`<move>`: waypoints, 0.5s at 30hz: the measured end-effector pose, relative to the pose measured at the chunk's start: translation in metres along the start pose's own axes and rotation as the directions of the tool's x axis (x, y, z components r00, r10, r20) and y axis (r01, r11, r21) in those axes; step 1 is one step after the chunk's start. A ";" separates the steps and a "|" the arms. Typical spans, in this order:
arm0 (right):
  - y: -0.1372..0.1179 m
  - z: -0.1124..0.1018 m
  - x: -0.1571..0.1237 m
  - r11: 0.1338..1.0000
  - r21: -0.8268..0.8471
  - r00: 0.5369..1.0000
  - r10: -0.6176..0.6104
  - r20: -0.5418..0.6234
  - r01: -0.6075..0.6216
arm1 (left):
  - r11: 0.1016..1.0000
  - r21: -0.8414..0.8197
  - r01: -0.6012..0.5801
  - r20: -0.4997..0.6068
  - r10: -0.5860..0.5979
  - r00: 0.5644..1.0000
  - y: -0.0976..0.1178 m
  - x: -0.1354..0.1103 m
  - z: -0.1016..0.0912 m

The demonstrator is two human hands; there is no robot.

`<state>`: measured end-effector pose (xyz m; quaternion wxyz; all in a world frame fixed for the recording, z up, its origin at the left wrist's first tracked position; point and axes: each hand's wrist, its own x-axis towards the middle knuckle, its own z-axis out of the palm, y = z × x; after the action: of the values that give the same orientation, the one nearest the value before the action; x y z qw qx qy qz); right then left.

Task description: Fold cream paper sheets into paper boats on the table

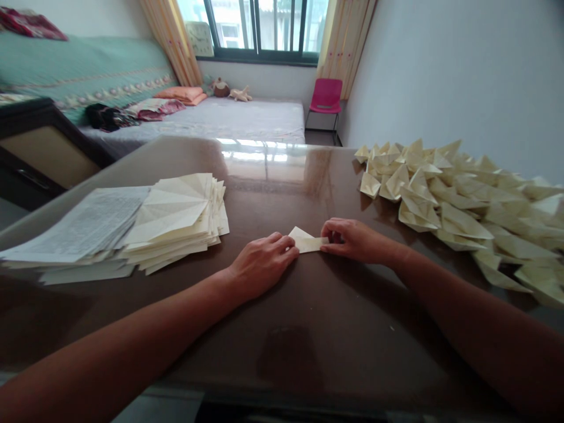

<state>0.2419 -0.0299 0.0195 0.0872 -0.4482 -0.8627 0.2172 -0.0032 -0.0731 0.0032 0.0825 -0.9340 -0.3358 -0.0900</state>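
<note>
In the head view, a small folded paper point(309, 244) lies at the middle of the worktop point(273, 341), between the two hands. It is pale cream, with a flat strip running sideways along its near edge and a pointed corner rising behind the strip toward the window point(258, 29). The left hand point(267, 261) pinches its left end, fingers curled and knuckles up; the right hand point(346, 239) pinches the right end between thumb and bent fingers.

To the left sits an uneven stack of creased sheets point(171, 205), its top one marked with fanned fold lines, beside overlapping printed sheets point(88, 226). To the right, a heap of folded paper shapes point(467, 200), cream and sharp-tipped, spreads along the worktop. A dark-framed cabinet point(48, 147) stands at the far left; its inside cannot be seen.
</note>
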 end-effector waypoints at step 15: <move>-0.020 -0.010 -0.010 0.965 0.016 0.963 -0.264 0.052 0.264 | 0.992 -0.091 0.085 -0.022 -0.088 0.996 0.001 0.004 -0.001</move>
<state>0.2367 -0.0450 0.0379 0.0944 -0.3230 -0.9158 0.2193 0.0002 -0.0713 0.0050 0.0407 -0.9201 -0.3704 -0.1205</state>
